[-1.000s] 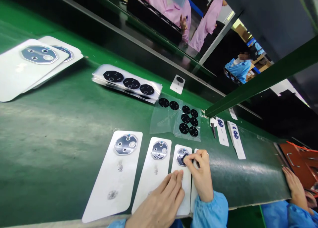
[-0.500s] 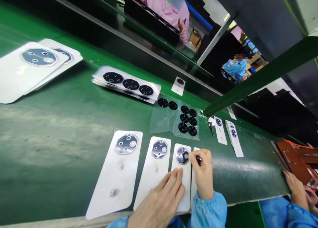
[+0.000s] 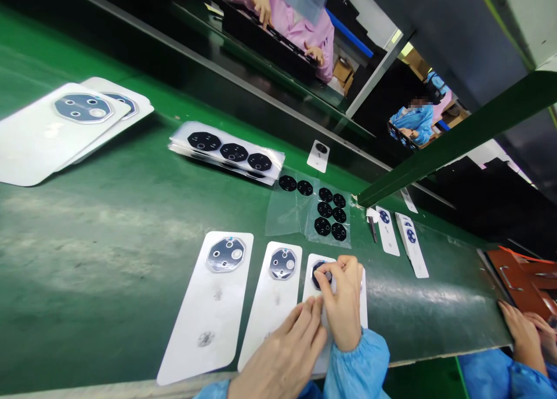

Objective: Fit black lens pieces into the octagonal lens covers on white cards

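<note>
Several white phone back covers lie in a row, each with an octagonal camera area near its top. My left hand rests with straight fingers on the lower part of the third cover. Over that cover's camera area, the thumb and fingertips of my right hand are pinched at a black octagonal sticker, which they partly hide. Left of my hands lie another cover and a larger-looking one. A fourth cover is mostly behind my right hand.
Clear sheets of black octagonal stickers lie beyond my hands, near a stack of sticker strips. More covers are stacked at far left and right. A green post crosses the right. A co-worker's hands rest at the right edge.
My right hand has moved left, from beside the third cover's camera area to over it. That area looks darker now. My left hand stays on the same cover.
</note>
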Demonstrator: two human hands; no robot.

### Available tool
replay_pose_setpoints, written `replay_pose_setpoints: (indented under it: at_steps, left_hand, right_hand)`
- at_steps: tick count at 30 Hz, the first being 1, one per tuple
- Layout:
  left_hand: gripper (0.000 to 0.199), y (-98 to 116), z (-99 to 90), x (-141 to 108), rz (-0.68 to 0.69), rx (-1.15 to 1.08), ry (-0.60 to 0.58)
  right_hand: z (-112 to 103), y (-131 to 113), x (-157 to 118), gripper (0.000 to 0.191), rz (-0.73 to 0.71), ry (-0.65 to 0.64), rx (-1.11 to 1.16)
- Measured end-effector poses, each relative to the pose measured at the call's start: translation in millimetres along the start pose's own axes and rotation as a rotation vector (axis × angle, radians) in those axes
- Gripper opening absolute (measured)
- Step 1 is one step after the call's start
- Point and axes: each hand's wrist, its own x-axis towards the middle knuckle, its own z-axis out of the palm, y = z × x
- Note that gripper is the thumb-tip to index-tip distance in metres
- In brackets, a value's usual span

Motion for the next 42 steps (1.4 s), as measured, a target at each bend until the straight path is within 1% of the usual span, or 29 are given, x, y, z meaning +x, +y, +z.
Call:
replay_pose_setpoints:
  at_steps: [2,4,7,10,13,16,18,21,23,27,29,32,34,35,37,39,42]
  left_hand:
    - [0.033,-1,-0.4,0,0.01,-0.013,0.007]
    - [0.033,-1,-1.1,-1,0.015,-0.019,0.003]
    - [0.033,0,-2.2,-2,0.007,-0.015,-0.011]
    - [0.034,0,-2.6,-2,-0.008,-0.006,-0.01]
    - [0.037,0,-2.5,0,-0.012,-0.004,0.016]
    - [0.037,0,-2.6,1,-0.012,-0.01,0.03]
    - [0.035,0,-2.6,1,-0.02,-0.015,0.039]
    - [0.031,-1,-1.5,0,-0.024,-0.025,0.032]
    - [0.029,0,-0.1,0,-0.016,-0.011,0.024]
    - [0.028,1,2.0,1,-0.001,0.003,0.033]
    - [0.028,2,1.2,2,-0.009,-0.008,0.038]
    - [0.027,2,-1.9,3,-0.014,-0.019,0.034]
    - [0.026,2,-3.4,3,-0.013,-0.028,0.021]
    - [0.025,2,-3.4,3,-0.014,-0.033,0.016]
    - [0.023,2,-1.6,2,-0.018,-0.04,0.012]
    - [0.022,3,2.1,0,-0.028,-0.05,0.022]
    - [0.022,3,7.1,-3,-0.047,-0.085,0.053]
  right_hand:
    - [6,-1,2,0.016,0.002,-0.003,0.011]
    - [10,1,4,0.016,0.036,0.014,0.071]
    - [6,7,8,0.018,0.089,0.049,0.145]
    - [0,7,9,0.017,0.088,0.074,0.136]
    - [1,4,7,0.014,0.059,0.017,0.103]
    - [5,7,9,0.015,0.075,-0.032,0.118]
    - [3,11,13,0.014,0.091,-0.029,0.134]
    - [-2,15,16,0.013,0.104,0.012,0.134]
    - [-3,13,16,0.012,0.099,0.016,0.138]
    - [2,10,15,0.012,0.103,0.006,0.21]
    - [1,11,18,0.011,0.127,0.035,0.252]
    - [-11,13,22,0.014,0.196,0.135,0.317]
    - [-21,9,21,0.018,0.246,0.166,0.408]
    - [-26,6,19,0.019,0.27,0.143,0.492]
    - [-33,-1,13,0.018,0.324,0.05,0.715]
    - [-36,-6,7,0.023,0.387,-0.042,0.933]
    - [-37,-8,-1,0.028,0.466,-0.108,1.061]
